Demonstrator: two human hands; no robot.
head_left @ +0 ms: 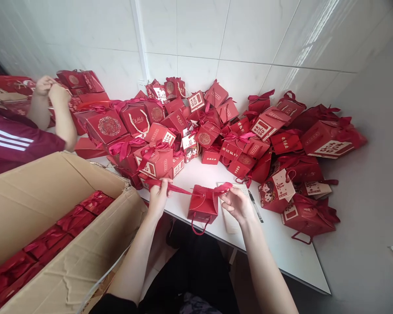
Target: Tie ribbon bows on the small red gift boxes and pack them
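A small red gift box [199, 205] with a rope handle hanging over its front stands close to the table's front edge. A red ribbon [180, 189] runs across its top. On the left, my left hand [159, 196] pinches one end of this ribbon and draws it out almost straight. My right hand [238, 204] is closed on the other end, just right of the box, where the ribbon bunches into a loop. Whether a knot lies on the box top I cannot tell.
Many red gift boxes [209, 134] are piled along the wall. A notepad [231, 220] and a pen [255, 206] lie by my right hand. An open cardboard box [118, 226] with red boxes stands at left. Another person's hands [52, 89] work at the far left.
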